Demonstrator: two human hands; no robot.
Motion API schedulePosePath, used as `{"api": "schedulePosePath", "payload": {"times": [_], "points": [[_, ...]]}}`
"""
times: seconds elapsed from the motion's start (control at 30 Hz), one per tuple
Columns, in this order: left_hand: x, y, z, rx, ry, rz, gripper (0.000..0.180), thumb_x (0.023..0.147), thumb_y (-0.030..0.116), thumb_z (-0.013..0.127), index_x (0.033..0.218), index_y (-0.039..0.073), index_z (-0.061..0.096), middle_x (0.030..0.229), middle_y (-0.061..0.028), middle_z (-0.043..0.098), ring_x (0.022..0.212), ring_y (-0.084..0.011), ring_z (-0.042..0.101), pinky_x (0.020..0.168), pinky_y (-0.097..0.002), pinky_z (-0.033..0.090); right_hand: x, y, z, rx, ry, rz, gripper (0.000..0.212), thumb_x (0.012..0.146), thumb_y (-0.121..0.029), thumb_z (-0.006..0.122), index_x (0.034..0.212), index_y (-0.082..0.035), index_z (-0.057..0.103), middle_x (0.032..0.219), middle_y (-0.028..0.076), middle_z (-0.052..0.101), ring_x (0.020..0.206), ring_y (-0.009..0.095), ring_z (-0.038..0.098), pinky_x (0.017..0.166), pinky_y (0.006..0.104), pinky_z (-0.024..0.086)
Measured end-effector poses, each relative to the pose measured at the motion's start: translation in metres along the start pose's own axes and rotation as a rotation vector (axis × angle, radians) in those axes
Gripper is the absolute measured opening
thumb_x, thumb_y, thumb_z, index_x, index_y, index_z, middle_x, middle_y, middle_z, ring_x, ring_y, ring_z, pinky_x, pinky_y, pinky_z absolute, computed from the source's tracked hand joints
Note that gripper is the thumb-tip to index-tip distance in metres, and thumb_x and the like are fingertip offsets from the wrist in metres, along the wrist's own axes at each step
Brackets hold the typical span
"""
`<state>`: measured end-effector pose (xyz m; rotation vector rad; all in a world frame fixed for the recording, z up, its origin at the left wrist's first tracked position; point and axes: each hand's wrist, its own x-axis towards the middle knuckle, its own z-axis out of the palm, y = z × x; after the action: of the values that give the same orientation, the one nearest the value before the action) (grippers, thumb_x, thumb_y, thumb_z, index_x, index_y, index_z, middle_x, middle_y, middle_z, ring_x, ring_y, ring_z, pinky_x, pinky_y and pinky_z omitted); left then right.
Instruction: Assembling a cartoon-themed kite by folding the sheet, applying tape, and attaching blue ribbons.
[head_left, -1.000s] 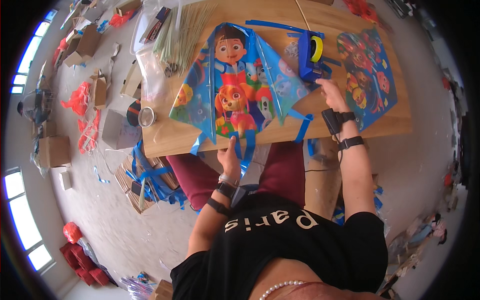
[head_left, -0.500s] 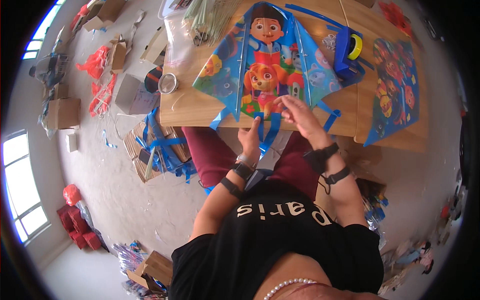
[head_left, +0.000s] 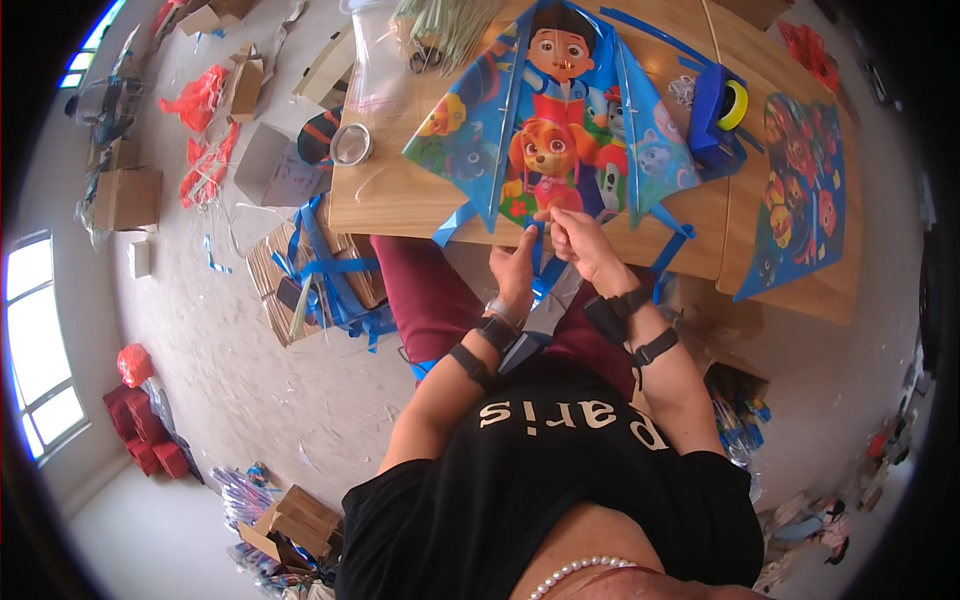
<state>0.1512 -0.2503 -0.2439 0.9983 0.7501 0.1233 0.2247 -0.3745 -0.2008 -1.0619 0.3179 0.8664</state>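
A colourful cartoon-print kite [head_left: 552, 150] lies on the wooden table, its lower edge toward me, thin rods along its two sides. Blue ribbon tails [head_left: 455, 222] hang from its lower corners and middle over the table's front edge. At the lower middle of the kite, my left hand [head_left: 513, 268] is closed with its thumb against a blue ribbon. Just right of it, my right hand [head_left: 585, 243] is closed in a pinch at the kite's lower edge. Whatever its fingertips hold is too small to make out.
A blue tape dispenser [head_left: 708, 125] with a yellow roll stands right of the kite. Another printed kite sheet [head_left: 795, 195] lies farther right. A tape roll [head_left: 351, 145] sits at the table's left edge. Bundled cardboard [head_left: 275, 285] with blue ribbons lies below on the left.
My right hand's fingers, loosely extended before, have drawn together into a pinch at the kite's lower edge. My left hand remains at the ribbon. The whole view has shifted slightly.
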Motion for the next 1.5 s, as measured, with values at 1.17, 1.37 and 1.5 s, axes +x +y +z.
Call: {"api": "schedulePosePath", "payload": {"times": [1.17, 1.37, 1.5], "points": [[-0.002, 0.006, 0.004, 0.055, 0.011, -0.007, 0.035, 0.093, 0.014, 0.077, 0.123, 0.001, 0.064, 0.114, -0.0018, 0.069, 0.098, -0.0102, 0.064, 0.085, -0.0268, 0.05, -0.025, -0.01, 0.006, -0.028, 0.07, -0.429, 0.026, 0.108, -0.026, 0.055, 0.11, -0.005, 0.07, 0.105, 0.001, 0.07, 0.088, 0.005, 0.056, 0.075, 0.0213, 0.042], [-0.001, 0.006, 0.001, 0.05, 0.031, 0.008, 0.035, 0.093, 0.013, 0.077, 0.123, 0.001, 0.064, 0.113, -0.0019, 0.069, 0.097, -0.0104, 0.064, 0.085, -0.027, 0.05, -0.026, -0.014, 0.013, -0.037, 0.096, -0.47, 0.027, 0.109, -0.026, 0.052, 0.11, -0.004, 0.068, 0.094, -0.001, 0.068, 0.077, 0.004, 0.049, 0.068, 0.0216, 0.04], [-0.002, 0.005, 0.005, 0.062, 0.028, -0.012, 0.034, 0.093, 0.014, 0.077, 0.122, 0.001, 0.064, 0.112, -0.0016, 0.069, 0.096, -0.0103, 0.064, 0.084, -0.0265, 0.05, -0.028, -0.013, 0.007, -0.052, 0.099, -0.462, 0.026, 0.108, -0.026, 0.054, 0.111, -0.004, 0.067, 0.096, 0.0, 0.068, 0.077, 0.004, 0.05, 0.069, 0.0217, 0.041]]}}
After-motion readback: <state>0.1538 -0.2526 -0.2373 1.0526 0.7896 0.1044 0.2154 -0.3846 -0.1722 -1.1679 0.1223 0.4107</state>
